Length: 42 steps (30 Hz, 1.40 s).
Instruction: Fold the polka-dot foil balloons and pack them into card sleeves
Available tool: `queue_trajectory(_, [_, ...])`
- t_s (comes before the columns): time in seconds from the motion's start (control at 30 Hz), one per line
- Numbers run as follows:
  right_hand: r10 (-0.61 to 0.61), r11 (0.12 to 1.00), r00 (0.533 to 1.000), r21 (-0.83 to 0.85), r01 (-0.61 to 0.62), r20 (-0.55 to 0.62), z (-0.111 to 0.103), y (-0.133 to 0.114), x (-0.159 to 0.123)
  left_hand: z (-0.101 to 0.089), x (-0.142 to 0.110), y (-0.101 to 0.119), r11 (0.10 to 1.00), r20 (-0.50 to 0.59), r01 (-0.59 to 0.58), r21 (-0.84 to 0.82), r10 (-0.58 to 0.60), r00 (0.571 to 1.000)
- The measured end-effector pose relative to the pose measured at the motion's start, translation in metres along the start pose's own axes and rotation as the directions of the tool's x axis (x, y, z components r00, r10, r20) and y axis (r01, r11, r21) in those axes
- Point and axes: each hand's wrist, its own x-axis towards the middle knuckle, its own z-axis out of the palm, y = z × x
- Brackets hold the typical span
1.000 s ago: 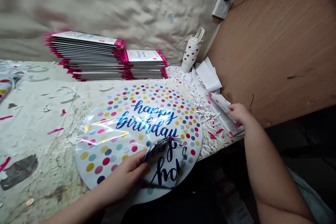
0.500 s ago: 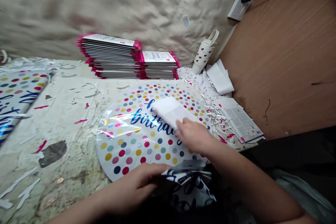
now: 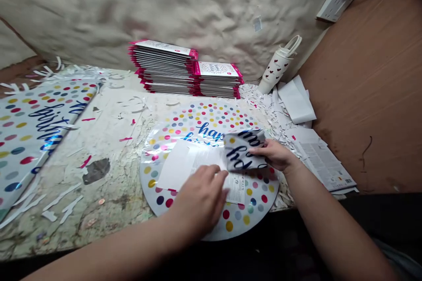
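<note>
A round flat foil balloon (image 3: 198, 116), white with coloured dots and blue lettering, lies on the worktable. On top of it rests a white printed card (image 3: 180, 164), opened out, its right part partly covered. My left hand (image 3: 202, 197) lies over the card's lower edge, fingers bent and a little apart, with nothing visible between them. A small folded piece of foil balloon (image 3: 242, 151) with dark blue lettering is pinched in my right hand (image 3: 277, 154), just above the right side of the card. My right thumb lies on its front.
Stacked pink-edged packs (image 3: 168, 68) stand at the back beside a white tumbler (image 3: 277, 68) with hearts. Another dotted foil balloon (image 3: 29, 127) lies left. Paper shreds (image 3: 253, 96) and printed cards (image 3: 325, 162) lie at right. A power strip (image 3: 336, 2) hangs on the wall.
The folded foil balloon has passed from my left hand to my right. The white card, earlier in my right hand, now lies on the round balloon under my left hand. The view has shifted left.
</note>
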Motion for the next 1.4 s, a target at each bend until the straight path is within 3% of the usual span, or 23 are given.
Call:
queue_trajectory(0.1, [-0.026, 0.994, 0.994, 0.106, 0.038, -0.110, -0.016, -0.003, -0.002, 0.013, 0.002, -0.005, 0.995, 0.322, -0.095, 0.016, 0.085, 0.943])
queue_trajectory(0.2, [-0.067, 0.994, 0.987, 0.081, 0.079, -0.144, -0.022, -0.007, -0.009, -0.003, 0.013, -0.032, 0.936, 0.512, -0.272, -0.224, 0.350, 0.784])
queue_trajectory(0.23, [-0.088, 0.993, 0.983, 0.068, 0.100, -0.158, -0.022, -0.008, -0.010, -0.012, 0.016, -0.040, 0.904, 0.544, -0.286, -0.316, 0.420, 0.727])
queue_trajectory(0.27, [-0.112, 0.991, 0.981, 0.058, 0.123, -0.161, -0.020, -0.010, -0.011, -0.018, 0.018, -0.045, 0.888, 0.556, -0.262, -0.379, 0.445, 0.703])
queue_trajectory(0.3, [-0.134, 0.988, 0.980, 0.053, 0.143, -0.148, -0.018, -0.012, -0.011, -0.022, 0.019, -0.048, 0.896, 0.540, -0.217, -0.387, 0.411, 0.735])
queue_trajectory(0.37, [-0.167, 0.983, 0.982, 0.060, 0.173, -0.087, -0.009, -0.018, -0.006, -0.019, 0.016, -0.045, 0.963, 0.416, -0.092, -0.255, 0.195, 0.888])
queue_trajectory(0.4, [-0.182, 0.980, 0.982, 0.066, 0.185, -0.051, -0.003, -0.020, -0.002, -0.014, 0.013, -0.043, 0.986, 0.326, -0.033, -0.162, 0.085, 0.942])
queue_trajectory(0.43, [-0.195, 0.978, 0.981, 0.072, 0.196, -0.018, 0.004, -0.023, 0.003, -0.008, 0.009, -0.040, 0.996, 0.264, -0.005, -0.090, 0.028, 0.964])
queue_trajectory(0.5, [-0.214, 0.975, 0.976, 0.064, 0.212, 0.029, 0.016, -0.026, 0.015, -0.001, 0.002, -0.039, 0.993, 0.322, -0.086, -0.076, 0.106, 0.941])
queue_trajectory(0.6, [-0.177, 0.973, 0.981, -0.137, 0.186, 0.080, 0.028, -0.024, 0.040, -0.013, 0.000, -0.050, 0.915, 0.485, -0.241, -0.325, 0.380, 0.788])
queue_trajectory(0.63, [-0.147, 0.959, 0.986, -0.231, 0.162, 0.082, 0.029, -0.022, 0.049, -0.020, 0.002, -0.055, 0.884, 0.503, -0.241, -0.401, 0.432, 0.748])
queue_trajectory(0.67, [-0.120, 0.939, 0.990, -0.315, 0.137, 0.073, 0.029, -0.020, 0.058, -0.026, 0.005, -0.059, 0.865, 0.503, -0.221, -0.451, 0.450, 0.738])
queue_trajectory(0.7, [-0.103, 0.919, 0.993, -0.376, 0.117, 0.057, 0.028, -0.018, 0.066, -0.030, 0.008, -0.061, 0.866, 0.481, -0.190, -0.461, 0.425, 0.767])
queue_trajectory(0.77, [-0.099, 0.896, 0.995, -0.431, 0.102, 0.029, 0.024, -0.015, 0.077, -0.029, 0.016, -0.061, 0.927, 0.371, -0.147, -0.345, 0.278, 0.886])
queue_trajectory(0.8, [-0.104, 0.887, 0.994, -0.450, 0.104, 0.024, 0.022, -0.015, 0.081, -0.025, 0.019, -0.059, 0.966, 0.286, -0.130, -0.223, 0.192, 0.939])
queue_trajectory(0.87, [-0.117, 0.872, 0.993, -0.476, 0.114, 0.022, 0.017, -0.015, 0.082, -0.010, 0.025, -0.053, 0.994, 0.138, -0.098, 0.055, 0.090, 0.986])
queue_trajectory(0.93, [-0.143, 0.862, 0.990, -0.490, 0.128, 0.007, 0.015, -0.017, 0.079, 0.004, 0.030, -0.049, 0.967, 0.109, -0.103, 0.233, 0.079, 0.991])
queue_trajectory(1.03, [-0.180, 0.856, 0.984, -0.495, 0.148, -0.017, 0.016, -0.019, 0.068, 0.011, 0.036, -0.049, 0.963, 0.103, -0.075, 0.259, 0.050, 0.993])
queue_trajectory(1.13, [-0.206, 0.844, 0.977, -0.497, 0.202, 0.047, 0.020, -0.021, 0.057, -0.001, 0.043, -0.055, 0.998, 0.185, 0.048, 0.037, -0.054, 0.981])
queue_trajectory(1.2, [-0.198, 0.823, 0.971, -0.516, 0.238, 0.133, 0.022, -0.027, 0.050, -0.012, 0.047, -0.058, 0.967, 0.325, 0.176, -0.184, -0.109, 0.939])
queue_trajectory(1.27, [-0.129, 0.793, 0.968, -0.564, 0.231, 0.215, 0.022, -0.038, 0.046, -0.022, 0.048, -0.056, 0.926, 0.380, 0.232, -0.297, -0.109, 0.918])
queue_trajectory(1.33, [-0.016, 0.743, 0.963, -0.641, 0.191, 0.268, 0.022, -0.053, 0.045, -0.026, 0.045, -0.049, 0.972, 0.255, 0.116, -0.202, -0.062, 0.965])
queue_trajectory(1.4, [0.097, 0.686, 0.944, -0.709, 0.167, 0.317, 0.025, -0.068, 0.048, -0.027, 0.039, -0.039, 0.994, 0.079, -0.084, 0.066, 0.079, 0.994])
